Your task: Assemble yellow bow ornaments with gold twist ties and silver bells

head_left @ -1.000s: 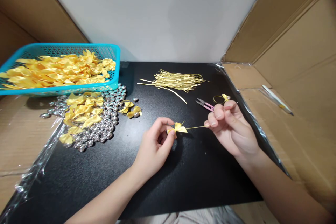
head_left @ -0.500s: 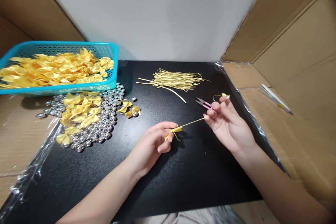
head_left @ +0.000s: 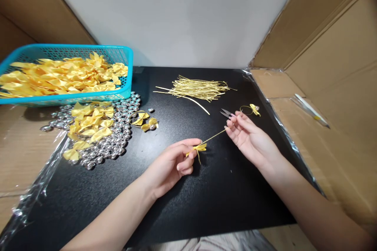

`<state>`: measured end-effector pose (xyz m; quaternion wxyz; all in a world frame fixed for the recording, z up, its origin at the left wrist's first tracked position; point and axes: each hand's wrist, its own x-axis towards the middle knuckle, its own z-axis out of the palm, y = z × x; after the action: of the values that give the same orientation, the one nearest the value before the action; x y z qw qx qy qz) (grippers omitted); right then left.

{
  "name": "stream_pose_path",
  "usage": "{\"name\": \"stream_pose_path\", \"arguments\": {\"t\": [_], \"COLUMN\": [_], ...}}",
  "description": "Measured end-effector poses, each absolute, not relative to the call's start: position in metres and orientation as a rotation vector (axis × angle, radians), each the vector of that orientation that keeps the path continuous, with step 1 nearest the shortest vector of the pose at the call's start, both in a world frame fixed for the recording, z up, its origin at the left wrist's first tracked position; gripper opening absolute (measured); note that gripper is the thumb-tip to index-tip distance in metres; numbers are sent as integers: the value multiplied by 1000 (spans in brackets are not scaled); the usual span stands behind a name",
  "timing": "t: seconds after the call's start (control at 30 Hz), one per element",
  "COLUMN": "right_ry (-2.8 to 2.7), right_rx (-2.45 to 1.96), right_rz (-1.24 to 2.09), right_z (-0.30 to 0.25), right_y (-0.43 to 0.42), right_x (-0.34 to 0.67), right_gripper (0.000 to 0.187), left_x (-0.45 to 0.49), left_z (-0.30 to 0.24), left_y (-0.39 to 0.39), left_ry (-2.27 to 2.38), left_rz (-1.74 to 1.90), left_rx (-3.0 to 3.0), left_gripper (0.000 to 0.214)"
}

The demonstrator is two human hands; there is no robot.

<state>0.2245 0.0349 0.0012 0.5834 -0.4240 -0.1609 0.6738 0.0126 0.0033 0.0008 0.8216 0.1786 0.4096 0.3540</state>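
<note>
My left hand (head_left: 176, 160) pinches a yellow ribbon bow (head_left: 201, 147) between thumb and fingers, above the black table. From the bow a thin gold tie (head_left: 214, 136) runs straight up and right to the fingertips of my right hand (head_left: 250, 133), which are closed on its far end. A short tail of the tie hangs below the bow. Just beyond my right fingers lies a pair of thread snips (head_left: 226, 113), its handles partly hidden by them. Behind that hand rests a bow with a silver bead and looped tie (head_left: 254, 109).
A blue basket (head_left: 129, 74) full of yellow bows stands at the left. Silver beads (head_left: 118, 141) are spread before it, with loose bows (head_left: 91, 121) on top. A pile of gold ties (head_left: 200, 88) lies at the back. A white pen-like tool (head_left: 312, 110) lies on cardboard, right.
My right hand has shifted slightly left and down, uncovering more of the beaded bow behind it. The bow in my left hand has turned a little, its tail now hanging downward.
</note>
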Motion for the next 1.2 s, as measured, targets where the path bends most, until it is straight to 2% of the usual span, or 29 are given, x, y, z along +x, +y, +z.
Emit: {"name": "stream_pose_path", "arguments": {"t": [0.23,0.33,0.67,0.93,1.2], "right_ry": [-495,-547,-616,-662,-705], "right_rx": [-834,-812,-744,-714,-674], "right_rz": [1530,1532,1484,1534,1582], "right_z": [20,23,27,32,31], "right_y": [27,24,22,21,18], "right_x": [222,221,224,223,224], "right_gripper": [22,19,19,20,18], "left_x": [16,17,15,15,13], "left_z": [1,0,-3,-7,-6], "left_y": [-7,-7,-6,-9,-10], "left_ry": [1146,1119,1260,1265,1266], "left_rz": [807,812,899,1123,1080], "left_rx": [1621,1884,1718,1690,1884], "left_gripper": [22,26,24,38,29]}}
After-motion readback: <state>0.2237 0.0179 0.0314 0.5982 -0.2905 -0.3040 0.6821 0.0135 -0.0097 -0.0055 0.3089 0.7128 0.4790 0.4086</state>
